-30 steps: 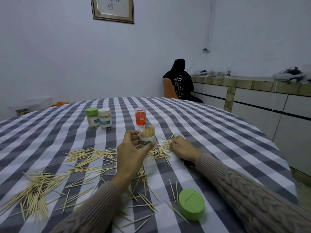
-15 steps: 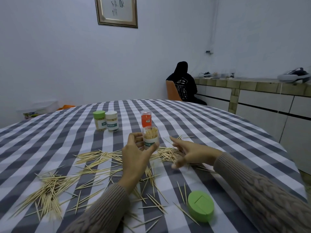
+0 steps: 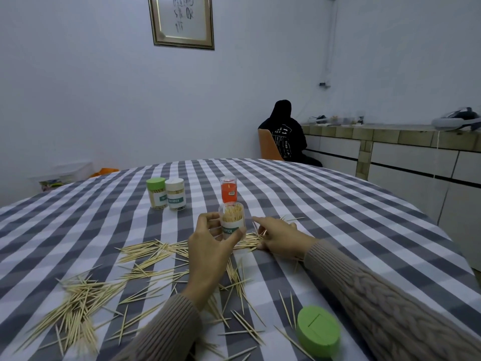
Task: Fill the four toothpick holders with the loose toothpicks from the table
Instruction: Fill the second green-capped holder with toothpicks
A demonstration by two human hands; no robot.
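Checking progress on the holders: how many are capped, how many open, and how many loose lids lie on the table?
Capped holders: 2 (green-lidded holder, white-lidded holder)
Open holders: 2 (orange holder, held holder)
Loose lids: 1 (green lid)
Total: 5

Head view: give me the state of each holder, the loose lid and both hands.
Open holder: lidless, nearly full, held off the table.
Green-lidded holder: capped, upright.
White-lidded holder: capped, upright.
Orange holder: upright.
Green lid: loose on table.
Left hand: grips open holder.
Right hand: grasp unclear.
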